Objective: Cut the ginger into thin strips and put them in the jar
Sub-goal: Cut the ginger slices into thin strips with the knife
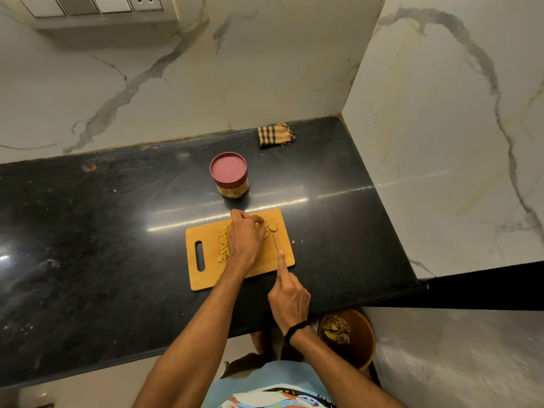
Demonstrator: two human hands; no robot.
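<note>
Closest to us, below the edge of the dark surface [88, 245], a brown bin [362, 340] stands with peels inside. Above it, the right hand [290, 298] grips a knife [275, 242], fingers curled around the handle and the index finger stretched along the blade. The left hand [245, 237] presses its bent fingers down on the ginger [272, 225], which lies at the far right part of the wooden cutting board [206, 275]. The cut strips [223, 245] lie left of this hand. Behind the board we see the jar [231, 178], closed with a red lid, and further back a checked cloth [275, 135].
</note>
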